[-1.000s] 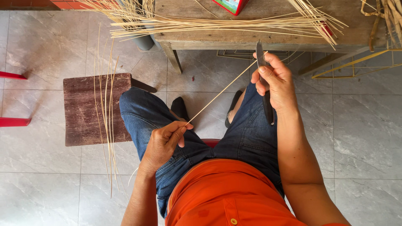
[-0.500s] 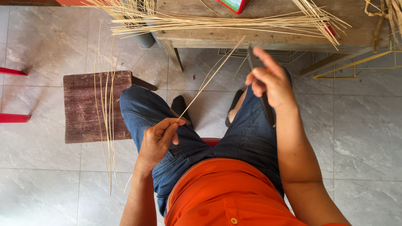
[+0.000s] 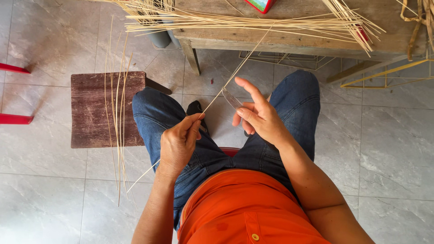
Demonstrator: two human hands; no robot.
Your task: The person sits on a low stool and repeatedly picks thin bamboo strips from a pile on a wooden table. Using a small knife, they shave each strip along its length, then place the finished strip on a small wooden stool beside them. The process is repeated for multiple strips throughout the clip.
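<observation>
Two hands, one strip (image 3: 226, 86), one blade (image 3: 232, 98).
Left hand (image 3: 178, 142) pinched shut on strip near lap, holding it taut up toward bench (image 3: 289, 40). Right hand (image 3: 260, 118) closed on blade, index finger raised, edge laid against strip for control. More strips heaped on bench; loose bundle (image 3: 118, 113) draped over stool (image 3: 106, 108) at left, within reach.

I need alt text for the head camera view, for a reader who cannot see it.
A seated person's left hand pinches a thin pale strip while the right hand holds a small knife against it. The strip slants up to a wooden bench strewn with similar strips; more lean by a dark stool on the left.
</observation>
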